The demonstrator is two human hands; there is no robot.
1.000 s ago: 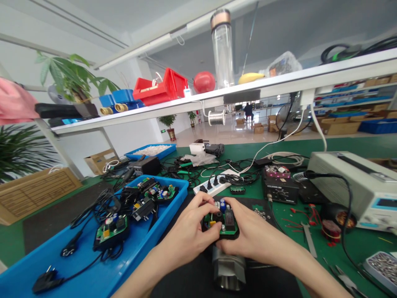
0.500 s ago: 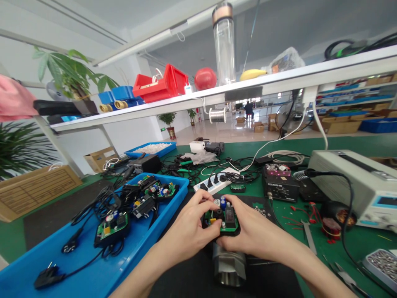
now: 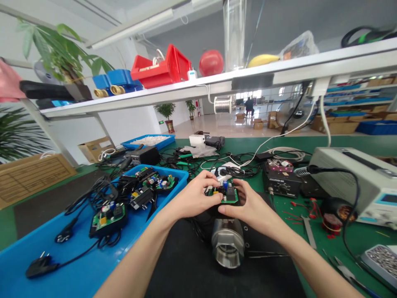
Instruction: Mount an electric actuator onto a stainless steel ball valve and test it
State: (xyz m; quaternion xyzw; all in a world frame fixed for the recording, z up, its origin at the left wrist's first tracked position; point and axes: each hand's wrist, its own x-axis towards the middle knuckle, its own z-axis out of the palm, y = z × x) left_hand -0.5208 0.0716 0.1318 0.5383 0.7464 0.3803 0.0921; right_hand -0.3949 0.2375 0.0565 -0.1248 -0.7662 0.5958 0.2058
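Observation:
A green circuit board [image 3: 232, 201] with blue and black parts stands in a black housing above a shiny metal pipe fitting [image 3: 228, 242] with a hexagonal end. From the left, my left hand [image 3: 201, 194] curls over the board, its thumb and fingertips closed on the parts there. On the other side, my right hand [image 3: 248, 203] grips the housing, thumb in front and fingers behind. My fingers hide part of the board's left and rear. Black matting [image 3: 182, 265] lies beneath the fitting.
At left, a blue tray [image 3: 124, 252] holds several similar boards and black plug cords. A soldering station [image 3: 281, 182], grey bench instrument [image 3: 350, 182], tweezers [image 3: 344, 269] and red wires [image 3: 313, 207] lie to the right. Overhead runs a white shelf [image 3: 173, 92].
My hands and the board unit have moved up and away in view, and the fitting has tilted so its open end faces me more. The camera view has shifted slightly.

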